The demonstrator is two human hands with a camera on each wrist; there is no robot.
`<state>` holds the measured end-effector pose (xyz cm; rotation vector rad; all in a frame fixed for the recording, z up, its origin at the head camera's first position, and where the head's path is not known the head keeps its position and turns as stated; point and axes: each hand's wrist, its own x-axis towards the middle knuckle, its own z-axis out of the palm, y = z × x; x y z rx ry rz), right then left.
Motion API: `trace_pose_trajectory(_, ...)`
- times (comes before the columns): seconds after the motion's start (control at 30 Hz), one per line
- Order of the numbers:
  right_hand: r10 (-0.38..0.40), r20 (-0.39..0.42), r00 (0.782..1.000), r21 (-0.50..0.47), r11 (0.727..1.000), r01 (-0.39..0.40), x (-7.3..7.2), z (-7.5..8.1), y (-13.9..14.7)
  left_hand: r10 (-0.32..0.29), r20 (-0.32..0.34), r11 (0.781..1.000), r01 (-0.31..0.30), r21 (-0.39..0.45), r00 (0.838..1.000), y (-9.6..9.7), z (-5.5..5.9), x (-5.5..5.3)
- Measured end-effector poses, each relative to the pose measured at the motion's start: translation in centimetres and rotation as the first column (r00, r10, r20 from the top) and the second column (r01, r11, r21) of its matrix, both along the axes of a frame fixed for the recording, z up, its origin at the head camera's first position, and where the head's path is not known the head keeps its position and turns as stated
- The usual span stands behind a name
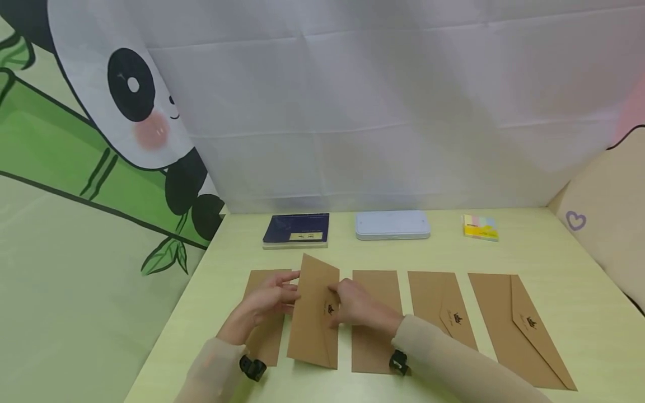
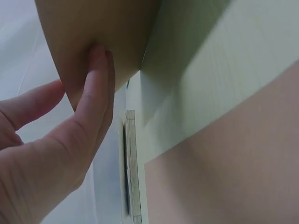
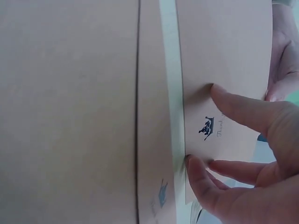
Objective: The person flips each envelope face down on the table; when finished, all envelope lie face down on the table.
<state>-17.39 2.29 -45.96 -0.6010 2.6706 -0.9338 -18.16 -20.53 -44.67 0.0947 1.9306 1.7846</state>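
Note:
Both hands hold a brown kraft envelope tilted up over the table, its pointed flap and small black crown print showing. My left hand grips its left edge, thumb on one face and fingers against the other, as the left wrist view shows. At the opposite edge, my right hand has its thumb and bent fingertips on either side of the crown print. Beneath the left hand lies another brown envelope, partly covered. A plain-faced envelope lies under the right hand and forearm.
Farther right lie two flap-up envelopes, a middle one partly under the right sleeve and an outer one. Along the back stand a dark blue notebook, a pale blue case and a colourful sticky-note pack. Behind hangs a white cloth.

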Motion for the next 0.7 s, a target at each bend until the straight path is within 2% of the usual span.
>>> trace_pose_trajectory(0.13,0.007,0.059,0.998,-0.054,0.999,-0.004,0.0,0.3,-0.1,-0.006,0.039,0.997,0.003,0.072,0.999,0.1,0.1,0.2)
trace_pose_trajectory(0.37,0.04,0.071,0.997,-0.114,0.993,-0.032,0.0,0.4,-0.3,-0.098,0.101,0.977,0.077,0.199,0.99,0.4,0.2,0.1)
trace_pose_trajectory(0.57,0.063,0.092,0.994,-0.204,0.978,-0.043,0.3,0.7,-0.5,-0.126,0.125,0.965,0.093,0.244,0.984,0.7,0.1,0.1)
trace_pose_trajectory(0.7,0.088,0.14,0.986,-0.323,0.946,-0.039,0.4,0.7,-0.7,-0.136,0.124,0.967,0.104,0.233,0.983,1.1,0.0,0.2)
